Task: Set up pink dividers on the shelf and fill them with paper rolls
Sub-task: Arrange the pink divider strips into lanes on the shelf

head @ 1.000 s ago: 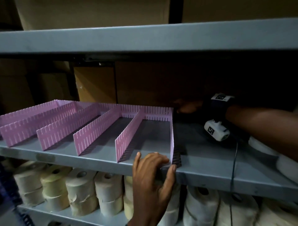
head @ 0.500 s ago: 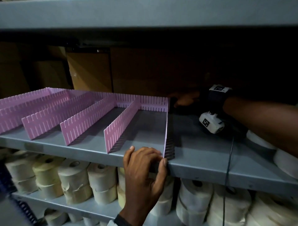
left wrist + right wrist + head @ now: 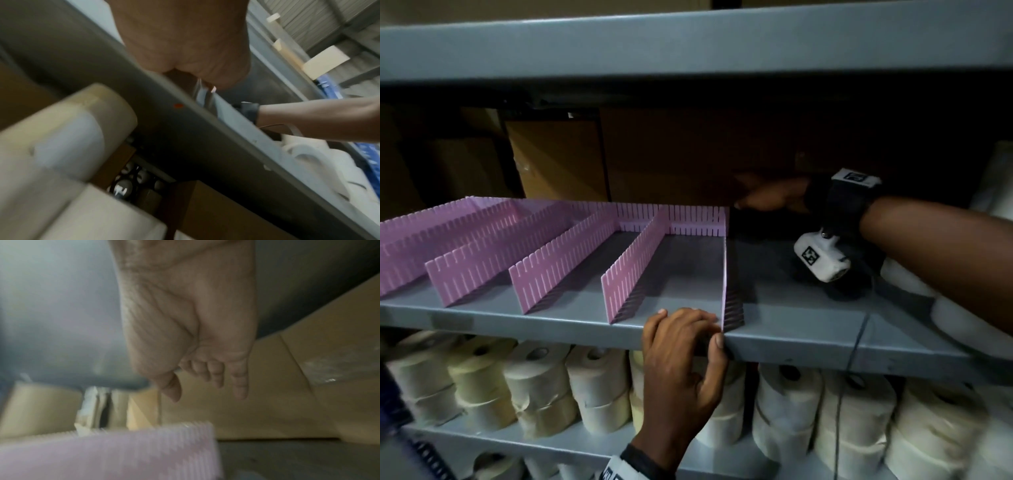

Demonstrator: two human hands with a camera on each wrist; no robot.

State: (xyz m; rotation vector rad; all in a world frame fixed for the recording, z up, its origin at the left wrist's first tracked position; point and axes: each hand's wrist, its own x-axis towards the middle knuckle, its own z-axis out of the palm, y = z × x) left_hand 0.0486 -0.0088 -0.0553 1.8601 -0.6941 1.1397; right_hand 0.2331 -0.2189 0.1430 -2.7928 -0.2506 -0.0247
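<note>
The pink dividers (image 3: 558,253) stand on the grey shelf (image 3: 791,308) as a comb: one long strip runs left to right along the back, and several cross strips run from it toward the front edge, each upright on its long edge. The rightmost strip (image 3: 724,274) closes the set; its long axis runs front to back, and it is seen almost edge-on from the head camera.

The left hand (image 3: 681,363) is at the front end of that strip, fingers curled over the shelf lip and fingertips touching the strip's near end, thumb against the shelf's front face. Whether it pinches the strip or only steadies it, I cannot tell. The right hand (image 3: 770,198) reaches deep to the back corner, just beside where the rightmost strip meets the back strip. The right wrist view shows its fingers (image 3: 238,382) loosely extended with nothing in them, above the pink corner (image 3: 144,451).

So the strip lies between the hands, one at each end, the left nearer the person. My guess is the step in hand is squaring or seating this last strip.

Paper rolls (image 3: 599,387) fill the shelf below, and more lie at the right end of the divider shelf under the right forearm. No roll sits in the lanes yet.
</note>
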